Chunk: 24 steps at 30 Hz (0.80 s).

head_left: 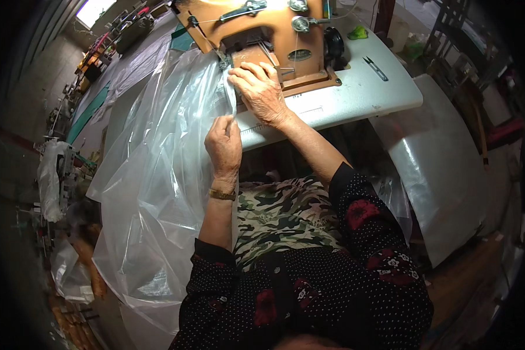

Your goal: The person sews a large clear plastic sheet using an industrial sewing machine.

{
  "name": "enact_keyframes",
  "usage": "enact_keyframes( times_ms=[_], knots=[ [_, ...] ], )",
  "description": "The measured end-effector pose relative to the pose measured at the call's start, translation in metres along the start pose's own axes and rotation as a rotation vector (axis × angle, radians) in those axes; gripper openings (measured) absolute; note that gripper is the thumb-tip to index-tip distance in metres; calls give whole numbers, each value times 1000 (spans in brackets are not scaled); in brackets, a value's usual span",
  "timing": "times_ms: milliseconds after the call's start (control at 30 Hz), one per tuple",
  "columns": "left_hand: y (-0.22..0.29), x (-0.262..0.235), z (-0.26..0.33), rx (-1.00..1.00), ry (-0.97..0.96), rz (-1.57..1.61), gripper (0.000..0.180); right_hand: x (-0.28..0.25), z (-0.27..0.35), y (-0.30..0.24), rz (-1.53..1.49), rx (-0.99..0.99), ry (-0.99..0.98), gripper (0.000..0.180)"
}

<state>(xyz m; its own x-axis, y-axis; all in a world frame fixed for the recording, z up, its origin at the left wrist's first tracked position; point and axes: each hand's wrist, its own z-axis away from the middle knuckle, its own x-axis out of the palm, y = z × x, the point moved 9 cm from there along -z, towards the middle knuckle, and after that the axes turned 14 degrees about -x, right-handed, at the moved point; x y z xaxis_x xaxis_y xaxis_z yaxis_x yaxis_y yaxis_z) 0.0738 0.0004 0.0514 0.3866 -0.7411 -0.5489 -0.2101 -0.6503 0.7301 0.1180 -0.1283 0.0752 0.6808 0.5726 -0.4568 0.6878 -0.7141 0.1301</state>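
Note:
A large sheet of clear plastic film [157,192] drapes over the left of the sewing table and hangs down beside my lap. My left hand [224,143] is closed on the gathered edge of this film, just in front of the table's edge. Farther up the same edge, my right hand [259,93] lies with bent fingers, its fingertips on the film beside the bed of an orange-brown sewing machine [309,41]. The film's edge runs up from my left hand to the machine's needle area, where details are too small to make out.
Thread snips [375,69] lie on the white tabletop [356,87] to the right, near a small green item [357,32]. At the right a pale sheet [431,175] hangs off. Cluttered shelves and machine parts line the far left. Camouflage cloth [289,216] covers my lap.

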Motion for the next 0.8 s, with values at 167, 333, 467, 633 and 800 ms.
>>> enact_keyframes(
  times_ms=[167, 333, 467, 633, 800],
  knots=[
    [18, 4, -6, 252, 10, -6, 8, 1, -2, 4, 35, 25, 28, 31],
    [25, 1, -23, 304, 32, -33, 11, 2, -9, 1, 38, 35, 32, 32],
    [26, 0, -36, 303, 21, -27, 13, 3, -12, -1, 41, 45, 38, 35],
    [25, 1, -39, 294, 19, -72, 12, 6, -11, -3, 74, 26, 43, 35],
    [23, -2, -46, 269, 34, -98, 9, 9, -12, -6, 82, 26, 6, 37]
  ],
)
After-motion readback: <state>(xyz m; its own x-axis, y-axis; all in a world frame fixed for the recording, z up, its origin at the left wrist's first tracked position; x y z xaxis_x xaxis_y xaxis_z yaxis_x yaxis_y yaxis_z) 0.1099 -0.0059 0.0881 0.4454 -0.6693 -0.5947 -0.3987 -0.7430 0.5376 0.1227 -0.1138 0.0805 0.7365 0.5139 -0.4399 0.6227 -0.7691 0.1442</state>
